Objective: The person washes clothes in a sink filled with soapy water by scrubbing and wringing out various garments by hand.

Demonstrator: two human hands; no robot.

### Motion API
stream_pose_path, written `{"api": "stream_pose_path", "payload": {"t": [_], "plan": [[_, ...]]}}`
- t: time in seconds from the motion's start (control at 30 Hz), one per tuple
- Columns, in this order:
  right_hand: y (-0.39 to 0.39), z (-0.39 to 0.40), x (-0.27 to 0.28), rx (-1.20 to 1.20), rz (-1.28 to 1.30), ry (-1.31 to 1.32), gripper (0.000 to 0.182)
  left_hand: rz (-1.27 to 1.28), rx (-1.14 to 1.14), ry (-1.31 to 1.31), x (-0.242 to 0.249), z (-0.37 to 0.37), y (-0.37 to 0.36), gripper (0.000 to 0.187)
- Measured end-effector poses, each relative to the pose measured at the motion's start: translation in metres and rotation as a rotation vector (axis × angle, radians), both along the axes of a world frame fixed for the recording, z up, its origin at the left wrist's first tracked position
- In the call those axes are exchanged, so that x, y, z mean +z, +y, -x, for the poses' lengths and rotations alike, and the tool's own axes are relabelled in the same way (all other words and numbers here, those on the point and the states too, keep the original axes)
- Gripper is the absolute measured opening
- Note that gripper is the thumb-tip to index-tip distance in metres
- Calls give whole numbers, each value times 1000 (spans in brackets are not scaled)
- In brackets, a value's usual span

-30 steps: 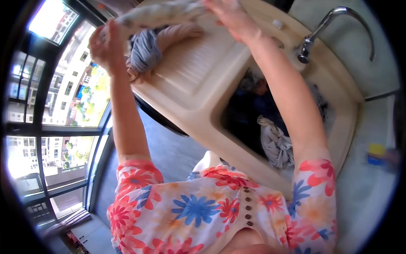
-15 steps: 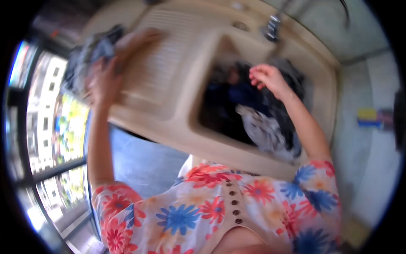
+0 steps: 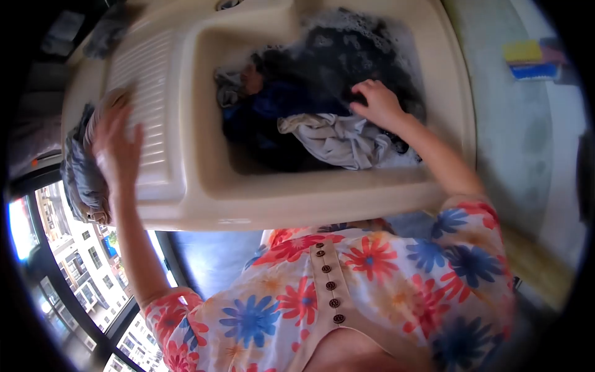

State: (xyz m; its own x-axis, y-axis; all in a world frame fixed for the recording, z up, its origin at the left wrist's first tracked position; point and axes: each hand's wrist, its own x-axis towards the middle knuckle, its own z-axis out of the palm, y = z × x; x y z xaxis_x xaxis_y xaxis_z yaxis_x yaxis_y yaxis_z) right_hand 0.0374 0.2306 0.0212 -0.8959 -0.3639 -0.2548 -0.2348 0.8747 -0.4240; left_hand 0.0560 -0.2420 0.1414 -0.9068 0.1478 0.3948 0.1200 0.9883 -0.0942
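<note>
My left hand (image 3: 116,146) is blurred, its fingers apart, against a bundle of grey cloth (image 3: 80,170) at the left end of the washboard (image 3: 149,102). Over the basin (image 3: 207,124), my right hand (image 3: 378,105) has its fingers curled but apart, with nothing visible between them. Below it, a whitish garment (image 3: 341,141) lies bunched in the basin beside dark blue cloth (image 3: 273,102). Black cloth (image 3: 347,53) sits in sudsy water at the back.
A yellow and blue packet (image 3: 533,61) is by the wall on the right. A window (image 3: 87,254) with buildings outside is at the lower left. More grey cloth (image 3: 105,34) lies at the upper left, near a drain fitting (image 3: 228,5).
The view has shifted, so the tap has gone out of sight and more of the basin shows. The brownish cloth or limb beside my left hand now appears lower, near its fingers.
</note>
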Motion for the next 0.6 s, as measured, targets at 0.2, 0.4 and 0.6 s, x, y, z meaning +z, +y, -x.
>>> {"api": "stream_pose_path", "payload": {"t": [0.2,0.4,0.6], "plan": [[-32,-62,-26,286,-76,-43,45,-290,-686,-532,-53,20,182,27],[-25,-4,55,22,717,-291,24,-557,-823,-1099,-77,45,213,76],[7,24,157,-269,1167,-147,30,-1437,-642,-1184,-79,67,259,60]]}}
